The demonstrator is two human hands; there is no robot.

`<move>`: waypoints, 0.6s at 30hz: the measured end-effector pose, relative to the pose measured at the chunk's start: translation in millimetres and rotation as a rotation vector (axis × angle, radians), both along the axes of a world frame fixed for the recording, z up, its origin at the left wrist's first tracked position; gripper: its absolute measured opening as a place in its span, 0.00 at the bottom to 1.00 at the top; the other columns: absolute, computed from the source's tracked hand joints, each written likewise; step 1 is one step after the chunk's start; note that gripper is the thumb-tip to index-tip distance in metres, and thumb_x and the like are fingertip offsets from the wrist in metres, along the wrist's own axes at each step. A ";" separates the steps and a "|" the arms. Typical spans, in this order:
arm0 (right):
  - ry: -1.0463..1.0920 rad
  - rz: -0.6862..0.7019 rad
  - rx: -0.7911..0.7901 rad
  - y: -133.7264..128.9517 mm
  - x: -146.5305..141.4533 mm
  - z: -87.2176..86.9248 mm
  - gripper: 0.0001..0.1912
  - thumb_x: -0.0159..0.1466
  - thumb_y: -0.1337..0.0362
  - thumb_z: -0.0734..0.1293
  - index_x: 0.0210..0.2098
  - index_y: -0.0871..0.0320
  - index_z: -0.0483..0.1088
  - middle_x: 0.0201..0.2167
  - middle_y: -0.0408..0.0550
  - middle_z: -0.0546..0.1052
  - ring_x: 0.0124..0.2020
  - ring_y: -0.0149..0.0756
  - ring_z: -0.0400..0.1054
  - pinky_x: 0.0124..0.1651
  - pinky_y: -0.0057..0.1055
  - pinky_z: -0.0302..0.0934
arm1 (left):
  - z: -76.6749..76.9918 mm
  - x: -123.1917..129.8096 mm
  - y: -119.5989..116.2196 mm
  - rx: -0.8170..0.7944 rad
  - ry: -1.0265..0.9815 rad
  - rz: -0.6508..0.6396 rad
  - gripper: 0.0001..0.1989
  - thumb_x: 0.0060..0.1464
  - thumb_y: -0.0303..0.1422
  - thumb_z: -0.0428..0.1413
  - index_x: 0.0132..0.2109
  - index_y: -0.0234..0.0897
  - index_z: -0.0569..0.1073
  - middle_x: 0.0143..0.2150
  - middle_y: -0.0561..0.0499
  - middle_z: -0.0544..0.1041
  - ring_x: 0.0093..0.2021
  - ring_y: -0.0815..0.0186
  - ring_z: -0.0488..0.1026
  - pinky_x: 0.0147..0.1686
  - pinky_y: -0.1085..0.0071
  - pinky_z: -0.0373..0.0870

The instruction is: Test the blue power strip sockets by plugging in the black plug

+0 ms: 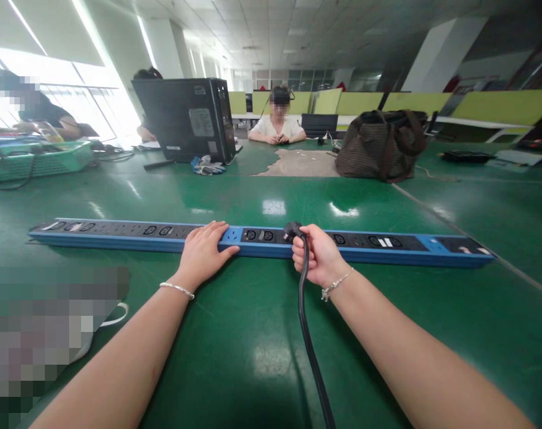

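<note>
A long blue power strip (pixel 271 250) with a black socket face lies across the green table. My left hand (pixel 204 250) rests flat on it left of the middle, thumb spread beside a blue socket section. Right of the middle, my right hand (pixel 314 253) is closed round a black plug (pixel 292 230) held at the strip's face. Whether its pins are in a socket is hidden. From the plug a thick black cable (pixel 303 310) hangs down toward the bottom edge.
Behind the strip stand a black computer case (pixel 185 119), a glove (pixel 207 165) and a brown bag (pixel 378 146). A green basket (pixel 69 158) is at the far left. A person (pixel 278 122) sits opposite; others sit at the left. A blurred item (pixel 42 339) lies front left.
</note>
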State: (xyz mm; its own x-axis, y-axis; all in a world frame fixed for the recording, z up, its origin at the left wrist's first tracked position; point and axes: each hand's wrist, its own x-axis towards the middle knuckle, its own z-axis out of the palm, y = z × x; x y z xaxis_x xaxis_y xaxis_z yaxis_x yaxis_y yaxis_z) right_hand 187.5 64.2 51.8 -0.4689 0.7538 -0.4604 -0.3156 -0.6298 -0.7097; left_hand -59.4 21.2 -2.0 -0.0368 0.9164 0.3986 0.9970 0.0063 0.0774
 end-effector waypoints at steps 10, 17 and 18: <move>0.035 0.057 -0.038 4.1 4.9 -0.3 0.25 0.65 0.59 0.50 0.13 0.57 0.53 0.05 0.34 0.47 0.07 0.20 0.39 0.11 0.19 0.33 | 1.6 2.2 -0.4 0.006 -0.009 0.002 0.30 0.55 0.50 0.49 0.59 0.39 0.66 0.61 0.45 0.68 0.63 0.56 0.61 0.61 0.56 0.54; -0.054 0.009 0.017 -0.8 -2.3 1.0 0.25 0.68 0.60 0.52 0.15 0.59 0.57 0.06 0.34 0.50 0.06 0.19 0.42 0.10 0.17 0.35 | 1.9 2.3 -0.8 0.001 -0.006 0.004 0.29 0.55 0.50 0.49 0.59 0.40 0.66 0.61 0.46 0.68 0.63 0.57 0.61 0.61 0.57 0.54; -0.084 -0.006 0.037 -1.9 -4.2 1.0 0.24 0.68 0.60 0.53 0.16 0.59 0.58 0.06 0.34 0.51 0.06 0.19 0.43 0.10 0.17 0.36 | 1.8 2.3 -0.8 0.000 -0.006 0.006 0.29 0.55 0.50 0.49 0.59 0.40 0.66 0.61 0.46 0.68 0.63 0.57 0.61 0.61 0.57 0.54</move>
State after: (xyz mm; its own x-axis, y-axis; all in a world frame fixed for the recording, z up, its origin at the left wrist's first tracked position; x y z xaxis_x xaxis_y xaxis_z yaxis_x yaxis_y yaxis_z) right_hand 183.3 62.3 52.8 -0.4251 0.7735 -0.4701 -0.2573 -0.6012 -0.7566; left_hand -57.1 20.4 -0.3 -0.0451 0.9162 0.3981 0.9964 0.0128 0.0835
